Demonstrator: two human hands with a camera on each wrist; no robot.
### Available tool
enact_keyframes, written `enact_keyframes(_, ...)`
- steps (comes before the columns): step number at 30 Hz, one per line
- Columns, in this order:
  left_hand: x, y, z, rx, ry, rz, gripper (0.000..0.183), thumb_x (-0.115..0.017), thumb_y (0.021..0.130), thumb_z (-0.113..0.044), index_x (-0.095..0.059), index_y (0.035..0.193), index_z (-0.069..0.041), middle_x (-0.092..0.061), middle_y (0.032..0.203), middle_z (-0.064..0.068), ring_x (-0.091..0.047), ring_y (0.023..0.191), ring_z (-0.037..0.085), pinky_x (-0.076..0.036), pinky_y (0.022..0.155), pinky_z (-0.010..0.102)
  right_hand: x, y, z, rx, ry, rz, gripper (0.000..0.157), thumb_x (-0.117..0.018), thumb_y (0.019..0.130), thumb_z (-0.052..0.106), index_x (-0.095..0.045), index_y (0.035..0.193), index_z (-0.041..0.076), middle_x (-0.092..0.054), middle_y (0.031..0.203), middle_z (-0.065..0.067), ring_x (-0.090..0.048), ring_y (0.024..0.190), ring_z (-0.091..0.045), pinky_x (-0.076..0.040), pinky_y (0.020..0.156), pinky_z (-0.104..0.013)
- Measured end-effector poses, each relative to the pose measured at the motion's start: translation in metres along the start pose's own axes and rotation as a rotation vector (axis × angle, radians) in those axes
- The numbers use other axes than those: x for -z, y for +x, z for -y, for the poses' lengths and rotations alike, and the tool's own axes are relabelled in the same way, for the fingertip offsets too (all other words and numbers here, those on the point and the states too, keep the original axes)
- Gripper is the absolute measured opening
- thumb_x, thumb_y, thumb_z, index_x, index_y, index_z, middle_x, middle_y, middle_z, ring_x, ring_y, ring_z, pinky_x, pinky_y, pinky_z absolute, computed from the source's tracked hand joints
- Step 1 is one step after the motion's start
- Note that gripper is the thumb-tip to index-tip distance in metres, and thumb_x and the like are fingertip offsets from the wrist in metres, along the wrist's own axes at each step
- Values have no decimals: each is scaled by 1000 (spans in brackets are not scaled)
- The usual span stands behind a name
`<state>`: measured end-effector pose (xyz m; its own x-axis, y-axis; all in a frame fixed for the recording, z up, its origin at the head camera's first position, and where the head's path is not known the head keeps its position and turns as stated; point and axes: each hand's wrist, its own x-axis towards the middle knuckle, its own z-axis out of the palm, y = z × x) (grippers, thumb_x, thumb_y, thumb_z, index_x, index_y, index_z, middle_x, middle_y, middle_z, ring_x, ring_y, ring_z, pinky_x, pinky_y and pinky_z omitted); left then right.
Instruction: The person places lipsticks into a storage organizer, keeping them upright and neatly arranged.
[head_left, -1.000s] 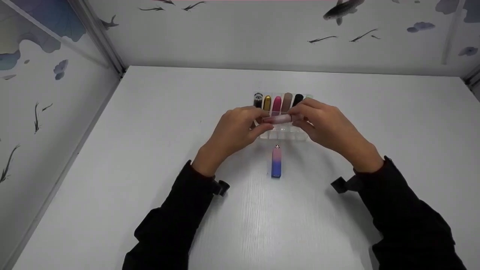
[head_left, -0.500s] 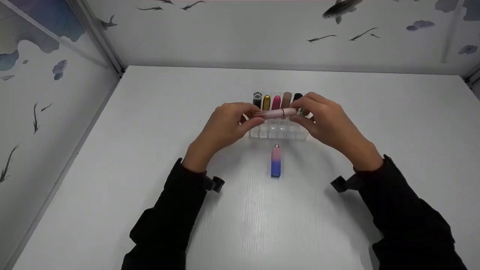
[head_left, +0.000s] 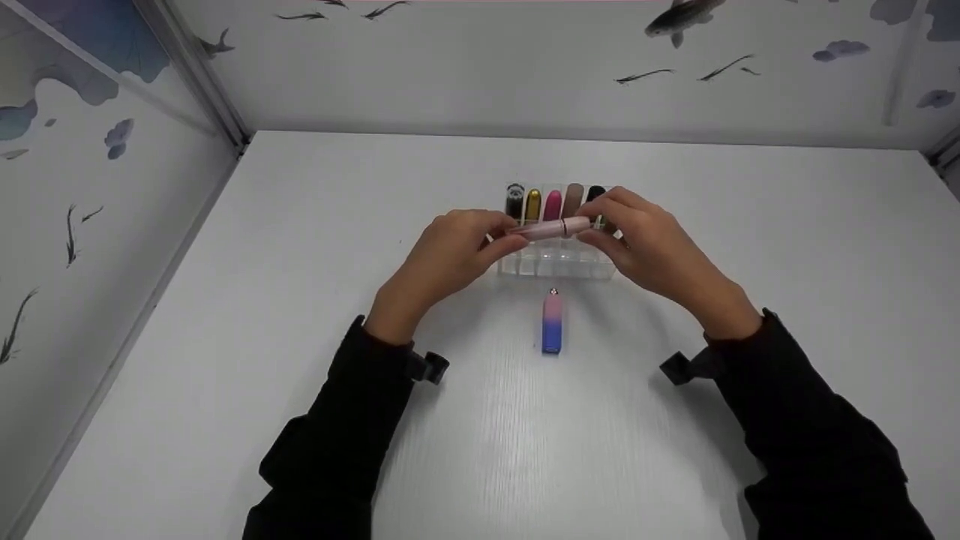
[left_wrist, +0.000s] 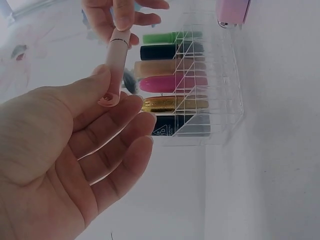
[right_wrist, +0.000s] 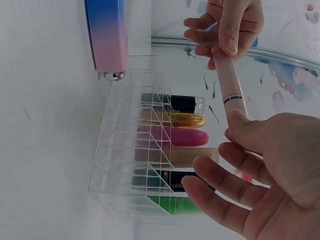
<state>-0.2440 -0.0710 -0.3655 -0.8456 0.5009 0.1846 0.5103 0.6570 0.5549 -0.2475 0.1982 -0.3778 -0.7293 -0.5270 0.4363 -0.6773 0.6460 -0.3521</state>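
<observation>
My left hand and right hand hold a slim pale pink lipstick tube level between them. Thumb and fingers of each hand pinch one end. In the right wrist view a dark ring with small lettering crosses the pink tube near the right hand's end. Below and behind the hands stands a clear divided holder. Its back row carries several upright tubes, among them a gold one, a magenta one and a green one. The right hand partly covers the holder's right end in the head view.
A pink-and-blue tube with a shiny knob at its pink end lies on the white table, just in front of the holder. White panels with painted fish rise behind the table and along its left side.
The left hand has shifted slightly left and up, and the pink tube has risen a little, with its ring and right end now showing. Over the last half second almost nothing has moved.
</observation>
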Motion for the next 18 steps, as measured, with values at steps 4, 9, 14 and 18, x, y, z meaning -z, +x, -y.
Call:
enact_keyframes(4,0,0,0,20,7,14,34,-63,101,-36,-74,117,-7,-71,97,4,-59,80,17,-49,71,29,-1,1,1,-18,28,18,24,-72,94,5,-67,117,2,-61,108,-10,-64,88,-21,-57,75,-37)
enact_keyframes(9,1,0,-1,44,-1,31,32,-64,101,-34,-74,115,-8,-71,96,3,-57,80,18,-48,71,30,-2,2,1,-25,56,30,25,-71,95,7,-68,119,2,-59,112,-11,-66,91,-20,-57,79,-37)
enact_keyframes(14,0,-1,-1,54,-18,66,30,-66,100,-33,-74,117,-9,-72,99,2,-57,82,17,-48,73,30,-1,2,1,-67,105,46,22,-69,97,9,-67,119,4,-60,112,-9,-65,92,-18,-54,75,-31)
enact_keyframes(18,-2,0,-2,65,-13,114,31,-66,100,-35,-74,117,-11,-71,97,1,-55,80,17,-44,71,29,0,2,1,-106,137,57,21,-67,99,10,-67,119,5,-60,113,-8,-65,94,-19,-51,74,-31)
